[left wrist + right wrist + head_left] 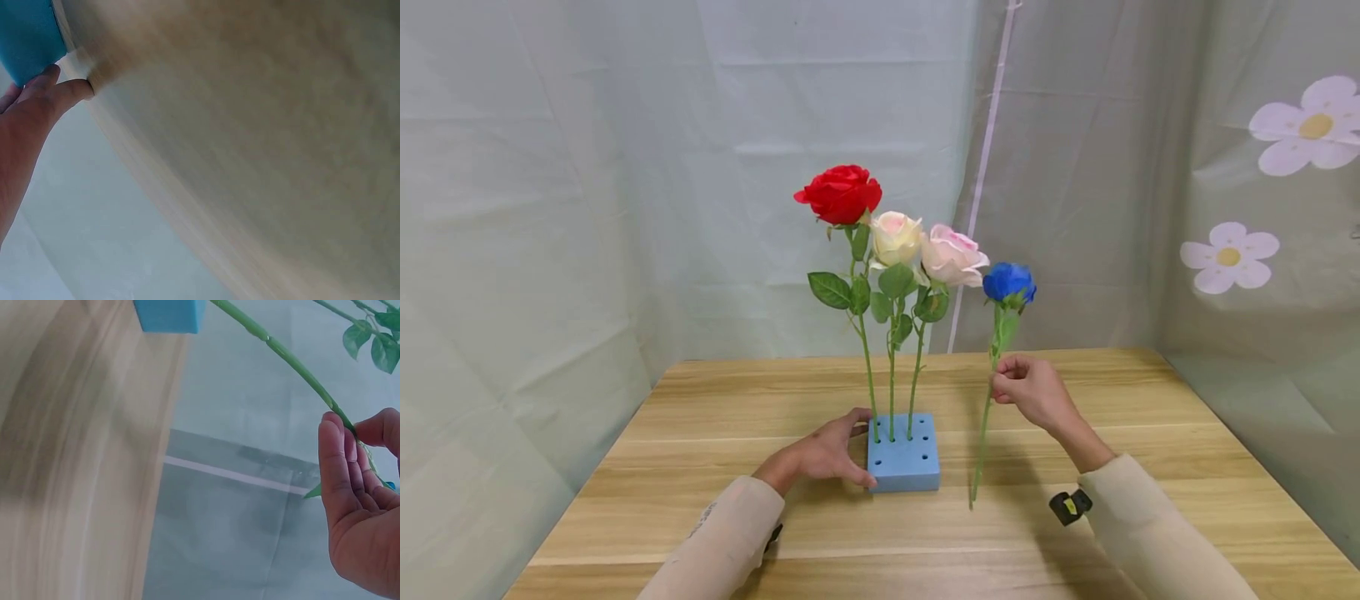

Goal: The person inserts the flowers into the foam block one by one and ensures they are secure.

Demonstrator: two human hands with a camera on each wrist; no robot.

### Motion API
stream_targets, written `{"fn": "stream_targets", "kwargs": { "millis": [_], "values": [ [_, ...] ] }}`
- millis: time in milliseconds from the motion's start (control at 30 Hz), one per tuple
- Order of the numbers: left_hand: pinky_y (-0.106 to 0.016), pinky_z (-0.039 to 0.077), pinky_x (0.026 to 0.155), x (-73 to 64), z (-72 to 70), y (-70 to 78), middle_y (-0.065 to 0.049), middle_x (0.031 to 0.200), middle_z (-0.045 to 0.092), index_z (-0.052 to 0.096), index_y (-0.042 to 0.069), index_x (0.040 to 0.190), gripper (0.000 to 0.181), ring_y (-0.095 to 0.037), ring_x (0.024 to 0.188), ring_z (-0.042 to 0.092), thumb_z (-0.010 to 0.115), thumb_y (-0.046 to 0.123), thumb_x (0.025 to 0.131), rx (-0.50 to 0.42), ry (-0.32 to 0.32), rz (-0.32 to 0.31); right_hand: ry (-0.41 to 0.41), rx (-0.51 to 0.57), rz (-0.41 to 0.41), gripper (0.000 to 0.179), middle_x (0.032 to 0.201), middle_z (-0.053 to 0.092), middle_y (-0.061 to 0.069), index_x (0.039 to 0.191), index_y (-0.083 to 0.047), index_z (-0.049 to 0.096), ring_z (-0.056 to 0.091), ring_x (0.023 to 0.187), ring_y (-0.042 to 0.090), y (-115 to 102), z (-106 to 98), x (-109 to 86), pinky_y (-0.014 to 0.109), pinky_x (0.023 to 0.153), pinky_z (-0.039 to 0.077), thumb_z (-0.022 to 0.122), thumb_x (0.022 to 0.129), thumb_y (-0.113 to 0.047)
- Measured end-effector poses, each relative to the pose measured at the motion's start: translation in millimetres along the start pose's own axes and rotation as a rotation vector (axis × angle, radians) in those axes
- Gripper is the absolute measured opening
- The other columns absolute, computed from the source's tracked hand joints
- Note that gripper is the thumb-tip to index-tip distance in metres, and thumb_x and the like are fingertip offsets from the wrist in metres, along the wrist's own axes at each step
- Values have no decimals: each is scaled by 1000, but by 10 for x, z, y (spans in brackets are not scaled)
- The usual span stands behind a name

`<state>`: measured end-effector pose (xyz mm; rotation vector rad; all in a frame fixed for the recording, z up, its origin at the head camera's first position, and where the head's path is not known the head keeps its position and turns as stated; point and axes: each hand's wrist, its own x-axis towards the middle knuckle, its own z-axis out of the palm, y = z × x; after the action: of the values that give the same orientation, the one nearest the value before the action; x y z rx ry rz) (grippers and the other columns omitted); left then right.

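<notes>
A light blue block (904, 467) with holes in its top stands on the table. A red rose (841, 195), a cream rose (896, 239) and a pale pink rose (953, 255) stand upright in it, stems in its holes. My left hand (833, 450) holds the block at its left side, thumb by the front corner and fingers toward the back. To the right of the block, my right hand (1036, 390) pinches the green stem of a blue rose (1009, 283) between thumb and fingers. The stem's lower end hangs apart from the block, flower up.
The wooden table (715, 467) runs back to a pale curtain (790, 92). On the right, another curtain (1240, 192) carries printed white flowers. Several other holes show in the block's top. A small black device (1070, 506) sits at the right sleeve.
</notes>
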<state>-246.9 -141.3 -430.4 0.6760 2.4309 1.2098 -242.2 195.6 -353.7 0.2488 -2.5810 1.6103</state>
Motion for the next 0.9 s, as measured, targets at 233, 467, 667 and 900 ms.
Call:
{"fn": "stream_targets", "kwargs": {
  "millis": [233,467,667,900],
  "values": [
    [-51,32,113,11,9,-10,-17,154,37,30,-1,149,104,-38,142,36,93,21,69,15,-7,-4,43,-1,-49,15,87,67,15,98,9,63,69,73,17,-94,-34,39,22,66,57,61,90,-4],
    [-51,32,113,4,-3,-16,-17,153,37,31,0,148,104,-38,142,37,93,21,68,24,5,-1,84,-19,-89,18,87,67,15,99,8,64,71,78,30,-234,-46,107,22,66,57,63,90,-7],
    [-50,33,113,0,0,-35,-18,152,38,31,-1,148,104,-37,141,37,93,19,68,17,3,1,98,-49,-93,18,87,69,15,99,6,65,71,78,29,-326,-39,140,23,66,57,65,92,-10],
    [-50,32,113,1,-1,-20,-17,153,38,31,-1,148,104,-36,142,37,93,19,68,6,-2,4,123,-83,-115,18,86,69,12,98,3,67,71,80,31,-423,-45,175,24,67,56,65,92,-13]
  ]
}}
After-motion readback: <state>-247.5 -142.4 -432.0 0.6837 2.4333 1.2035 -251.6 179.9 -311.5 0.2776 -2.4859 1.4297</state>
